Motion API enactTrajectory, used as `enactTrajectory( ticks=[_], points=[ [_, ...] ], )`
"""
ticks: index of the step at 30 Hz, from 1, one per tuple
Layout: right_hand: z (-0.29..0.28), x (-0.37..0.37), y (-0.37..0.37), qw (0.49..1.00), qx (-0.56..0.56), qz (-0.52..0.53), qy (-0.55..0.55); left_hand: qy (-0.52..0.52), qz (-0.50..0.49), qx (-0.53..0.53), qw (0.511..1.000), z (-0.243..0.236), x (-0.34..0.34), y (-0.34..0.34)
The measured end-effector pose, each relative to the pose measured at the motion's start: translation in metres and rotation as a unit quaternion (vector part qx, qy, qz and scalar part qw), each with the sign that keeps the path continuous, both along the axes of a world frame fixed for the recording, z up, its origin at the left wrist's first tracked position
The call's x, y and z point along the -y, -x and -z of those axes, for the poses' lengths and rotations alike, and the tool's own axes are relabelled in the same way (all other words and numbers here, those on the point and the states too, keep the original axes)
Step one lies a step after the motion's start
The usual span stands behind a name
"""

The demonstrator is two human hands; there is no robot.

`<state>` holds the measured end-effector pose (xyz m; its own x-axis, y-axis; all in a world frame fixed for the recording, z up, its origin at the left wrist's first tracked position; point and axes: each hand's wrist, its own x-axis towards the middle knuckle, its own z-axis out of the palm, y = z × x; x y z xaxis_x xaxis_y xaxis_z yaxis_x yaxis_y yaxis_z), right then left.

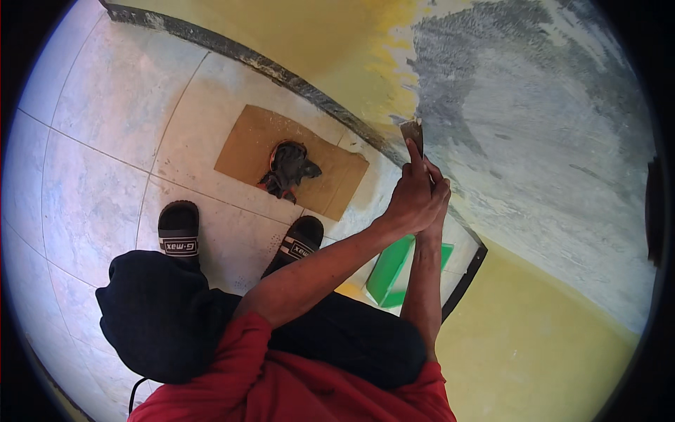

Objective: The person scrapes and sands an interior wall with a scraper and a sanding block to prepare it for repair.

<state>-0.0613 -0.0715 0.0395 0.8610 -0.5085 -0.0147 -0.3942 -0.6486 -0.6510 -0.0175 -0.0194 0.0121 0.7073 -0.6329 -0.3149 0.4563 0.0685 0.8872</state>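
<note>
My left hand and my right hand are closed together round a scraper, with a left-hand finger extended along its flat blade. The blade touches the wall at the ragged boundary between yellow paint and a grey and white patchy coating. My left hand lies over part of my right hand, and the scraper's handle is mostly hidden by them.
A cardboard sheet lies on the tiled floor with a dark crumpled bundle on it. A green plastic object is behind my forearms. My sandalled feet stand below the cardboard. A dark skirting edges the wall.
</note>
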Motion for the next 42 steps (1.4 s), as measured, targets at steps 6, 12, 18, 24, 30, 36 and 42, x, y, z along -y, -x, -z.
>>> enactTrajectory(
  ticks=[6, 12, 18, 24, 30, 36, 42],
  points=[
    [-0.001, 0.010, -0.023, 0.998, 0.014, -0.011, -0.059, 0.030, 0.020, 0.004, 0.999, -0.005, -0.008, 0.007],
    [0.010, 0.018, -0.013, 0.991, 0.006, 0.018, -0.134, 0.031, 0.021, 0.008, 0.999, -0.008, -0.014, -0.001],
    [0.013, 0.022, -0.009, 0.987, 0.042, 0.019, -0.154, -0.041, -0.062, 0.086, 0.994, -0.001, 0.006, 0.007],
    [-0.001, 0.004, -0.025, 0.999, -0.020, -0.039, -0.020, 0.014, -0.113, 0.001, 0.993, -0.008, -0.009, -0.012],
    [0.000, 0.014, -0.001, 0.994, 0.030, -0.008, -0.100, 0.043, -0.021, -0.023, 0.999, -0.019, -0.006, 0.009],
    [-0.002, 0.014, 0.001, 0.985, 0.021, 0.049, -0.165, 0.025, -0.044, 0.005, 0.999, -0.009, -0.002, 0.011],
    [-0.006, 0.007, -0.017, 0.998, -0.063, -0.003, -0.013, 0.026, -0.076, -0.006, 0.997, -0.001, -0.001, -0.005]
  ],
)
